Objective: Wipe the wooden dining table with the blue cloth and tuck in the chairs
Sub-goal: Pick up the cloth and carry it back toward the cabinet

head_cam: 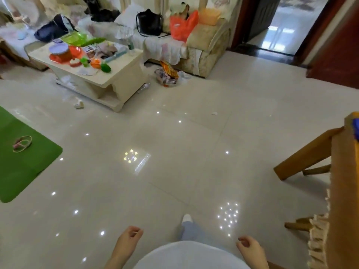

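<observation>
The wooden dining table (pixel 343 171) shows only as a strip along the right edge of the view, one thick leg slanting down to the floor. A bit of the blue cloth (pixel 356 129) lies on its top at the far right. Below the table edge a chair (pixel 316 239) with a fringed beige cushion sticks out. My left hand (pixel 129 239) hangs low at the bottom centre, fingers loosely curled, holding nothing. My right hand (pixel 249 247) hangs at the bottom right, also loosely curled and empty, a short way left of the chair.
Glossy tiled floor (pixel 174 162) spreads ahead. A cream coffee table (pixel 124 80) cluttered with toys stands far left, a sofa (pixel 206 47) with bags behind it. A green mat (pixel 23 158) lies at left, litter near the sofa, a doorway at the back right.
</observation>
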